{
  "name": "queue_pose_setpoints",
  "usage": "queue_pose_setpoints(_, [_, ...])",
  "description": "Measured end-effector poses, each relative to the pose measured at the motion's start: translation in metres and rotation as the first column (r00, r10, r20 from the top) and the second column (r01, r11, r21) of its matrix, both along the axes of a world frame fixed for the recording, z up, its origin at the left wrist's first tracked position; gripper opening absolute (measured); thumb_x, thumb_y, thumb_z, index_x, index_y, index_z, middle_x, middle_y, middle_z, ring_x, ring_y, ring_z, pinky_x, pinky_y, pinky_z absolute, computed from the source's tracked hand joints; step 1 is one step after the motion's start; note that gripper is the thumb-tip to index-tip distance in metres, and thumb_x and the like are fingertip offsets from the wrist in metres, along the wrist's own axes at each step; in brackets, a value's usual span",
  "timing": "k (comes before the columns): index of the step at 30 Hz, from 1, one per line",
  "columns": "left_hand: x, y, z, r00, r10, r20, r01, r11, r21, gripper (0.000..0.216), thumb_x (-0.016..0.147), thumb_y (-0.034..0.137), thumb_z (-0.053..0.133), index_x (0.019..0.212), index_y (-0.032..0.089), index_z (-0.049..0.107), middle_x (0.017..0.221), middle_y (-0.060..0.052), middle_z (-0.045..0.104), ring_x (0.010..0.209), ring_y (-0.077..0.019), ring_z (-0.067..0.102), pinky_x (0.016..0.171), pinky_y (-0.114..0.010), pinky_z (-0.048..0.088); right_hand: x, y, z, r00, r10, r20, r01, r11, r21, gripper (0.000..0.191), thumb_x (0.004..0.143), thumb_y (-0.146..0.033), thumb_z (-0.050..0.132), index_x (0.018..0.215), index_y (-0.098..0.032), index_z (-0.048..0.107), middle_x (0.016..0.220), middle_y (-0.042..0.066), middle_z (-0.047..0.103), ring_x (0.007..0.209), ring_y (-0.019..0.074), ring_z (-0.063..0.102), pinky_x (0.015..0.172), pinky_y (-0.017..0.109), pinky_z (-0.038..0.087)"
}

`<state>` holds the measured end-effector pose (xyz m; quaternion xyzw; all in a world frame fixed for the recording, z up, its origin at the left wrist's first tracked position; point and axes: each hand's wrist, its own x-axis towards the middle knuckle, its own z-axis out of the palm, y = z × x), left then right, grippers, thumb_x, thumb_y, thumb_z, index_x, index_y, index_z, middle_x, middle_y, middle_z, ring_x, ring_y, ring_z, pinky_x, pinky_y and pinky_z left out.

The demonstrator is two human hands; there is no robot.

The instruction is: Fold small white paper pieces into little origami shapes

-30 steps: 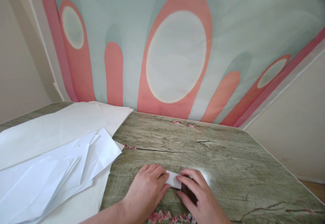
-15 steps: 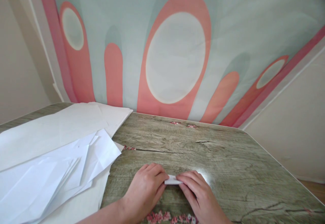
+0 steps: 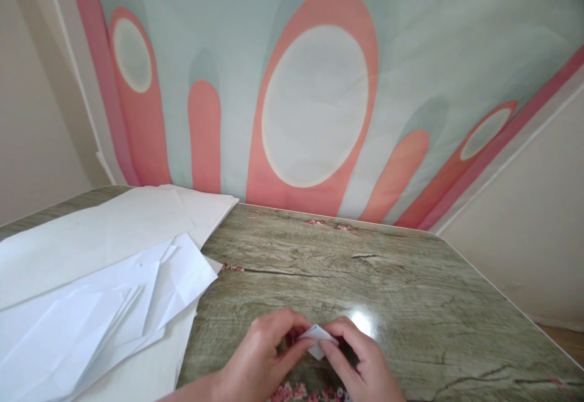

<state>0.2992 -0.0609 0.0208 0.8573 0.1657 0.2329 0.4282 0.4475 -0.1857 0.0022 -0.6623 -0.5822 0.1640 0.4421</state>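
Between my two hands is a small folded piece of white paper, its top edge coming to a point. My left hand pinches its left side between thumb and fingers. On the right side, my right hand grips it the same way, the thumb across its front. Both hands are over the near middle of the wood-patterned table. The fingertips hide part of the paper.
Loose white paper strips and sheets lie at the left on a stack of larger off-white sheets. A patterned wall covering rises behind the table. Pink flower patterns show at the near edge.
The paper was lying flat as a narrow strip, held at its ends. Now it is tilted up with a pointed shape, and my hands have come closer together and slightly nearer me.
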Motion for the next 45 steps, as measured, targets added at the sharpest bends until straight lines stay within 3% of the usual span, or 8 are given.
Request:
queue_pose_setpoints(5, [0.005, -0.002, 0.004, 0.998, 0.061, 0.017, -0.053, 0.946, -0.32, 0.008, 0.077, 0.021, 0.064, 0.082, 0.016, 0.065, 0.071, 0.0, 0.067, 0.064, -0.013, 0.06, 0.062, -0.02, 0.048, -0.004, 0.0, -0.007, 0.941, -0.092, -0.327, 0.087, 0.996, -0.031, 0.037, 0.088, -0.051, 0.048, 0.083, -0.018, 0.063, 0.071, 0.004, 0.064, 0.068, 0.0179, 0.06, 0.062, 0.026, 0.049])
queue_pose_setpoints(10, [0.005, -0.001, -0.001, 0.998, 0.054, -0.031, -0.062, 0.9, -0.431, 0.02, 0.079, 0.031, 0.061, 0.072, 0.013, 0.066, 0.062, -0.001, 0.066, 0.057, -0.0133, 0.058, 0.056, -0.021, 0.045, -0.005, 0.002, -0.003, 0.918, -0.088, -0.386, 0.067, 0.995, -0.068, 0.04, 0.086, -0.055, 0.048, 0.086, -0.018, 0.064, 0.074, 0.006, 0.066, 0.072, 0.0197, 0.062, 0.067, 0.029, 0.05])
queue_pose_setpoints(12, [0.004, -0.001, -0.001, 0.998, 0.054, -0.034, -0.063, 0.906, -0.419, 0.02, 0.08, 0.03, 0.06, 0.072, 0.013, 0.067, 0.062, -0.001, 0.065, 0.058, -0.0133, 0.058, 0.056, -0.021, 0.044, -0.005, 0.002, -0.002, 0.923, -0.072, -0.378, 0.05, 0.996, -0.068, 0.039, 0.087, -0.053, 0.048, 0.086, -0.018, 0.064, 0.075, 0.006, 0.067, 0.073, 0.0198, 0.062, 0.069, 0.029, 0.049])
queue_pose_setpoints(18, [0.002, 0.001, 0.004, 0.999, 0.049, 0.011, -0.046, 0.976, -0.215, 0.017, 0.082, 0.025, 0.059, 0.074, 0.017, 0.072, 0.066, -0.001, 0.064, 0.061, -0.0129, 0.056, 0.058, -0.02, 0.042, -0.006, 0.001, -0.003, 0.941, -0.043, -0.335, 0.03, 0.999, -0.043, 0.032, 0.088, -0.048, 0.05, 0.089, -0.02, 0.065, 0.077, 0.004, 0.067, 0.073, 0.0186, 0.062, 0.068, 0.026, 0.048])
queue_pose_setpoints(28, [0.002, -0.001, 0.001, 0.999, 0.011, 0.041, -0.009, 0.999, -0.053, 0.016, 0.082, 0.023, 0.059, 0.076, 0.018, 0.073, 0.065, -0.001, 0.064, 0.057, -0.0122, 0.056, 0.055, -0.019, 0.041, 0.0, 0.002, 0.002, 0.992, -0.007, -0.122, 0.019, 0.995, 0.098, 0.013, 0.088, -0.028, 0.053, 0.089, -0.022, 0.064, 0.083, 0.003, 0.064, 0.081, 0.0178, 0.06, 0.073, 0.026, 0.048])
queue_pose_setpoints(37, [0.003, 0.0, 0.003, 0.998, 0.006, 0.067, 0.0, 0.997, -0.082, 0.012, 0.08, 0.021, 0.062, 0.077, 0.02, 0.074, 0.066, -0.001, 0.065, 0.059, -0.0122, 0.057, 0.056, -0.019, 0.041, 0.0, 0.004, 0.003, 0.993, -0.003, -0.12, 0.022, 0.986, 0.162, 0.012, 0.088, -0.022, 0.054, 0.088, -0.022, 0.066, 0.08, 0.002, 0.064, 0.077, 0.016, 0.06, 0.07, 0.023, 0.047])
queue_pose_setpoints(45, [0.004, 0.0, 0.008, 0.998, 0.022, 0.057, -0.014, 0.99, -0.143, 0.014, 0.08, 0.022, 0.061, 0.076, 0.019, 0.074, 0.065, -0.002, 0.065, 0.059, -0.013, 0.057, 0.055, -0.019, 0.041, 0.0, 0.004, 0.003, 0.991, 0.017, -0.13, 0.002, 0.99, 0.143, 0.012, 0.089, -0.022, 0.053, 0.087, -0.022, 0.065, 0.079, 0.002, 0.064, 0.076, 0.0157, 0.06, 0.069, 0.022, 0.046])
